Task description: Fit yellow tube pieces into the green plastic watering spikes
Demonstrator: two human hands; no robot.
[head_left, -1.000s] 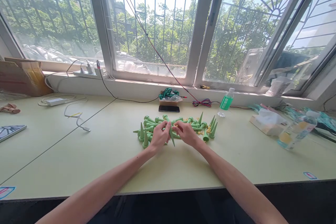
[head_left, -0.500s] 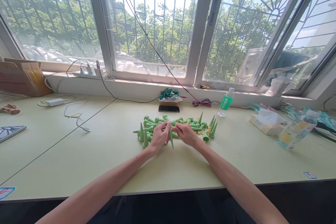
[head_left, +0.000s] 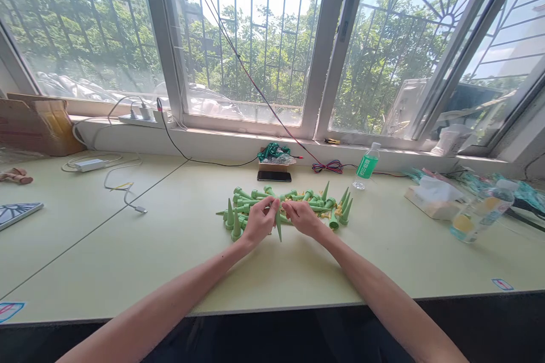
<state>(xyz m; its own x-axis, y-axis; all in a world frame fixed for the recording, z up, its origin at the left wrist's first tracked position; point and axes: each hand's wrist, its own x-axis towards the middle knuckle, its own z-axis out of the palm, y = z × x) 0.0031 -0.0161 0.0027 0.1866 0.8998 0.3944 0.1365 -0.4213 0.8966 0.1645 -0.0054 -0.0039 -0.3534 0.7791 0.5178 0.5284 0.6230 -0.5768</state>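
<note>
My left hand (head_left: 260, 219) is closed on a green plastic spike (head_left: 279, 227), whose tip points down toward me. Close against the spike's upper end, my right hand (head_left: 300, 216) is pinched, and its fingers hide whatever lies between them. Around and behind both hands spreads a pile of similar green spikes (head_left: 255, 194), some lying flat and some standing point up. Small yellow pieces (head_left: 327, 216) are scattered among those on the right.
Behind the pile lie a black phone (head_left: 274, 176) and a small box (head_left: 276, 165) with green stuff in it. A green-labelled bottle (head_left: 367, 167), a tissue box (head_left: 432, 201) and another bottle (head_left: 483, 214) stand to the right. White cables (head_left: 121, 181) lie left.
The spike in my left hand has tilted slightly more upright. My right fingers have shifted a little at its upper end. The rest looks the same.
</note>
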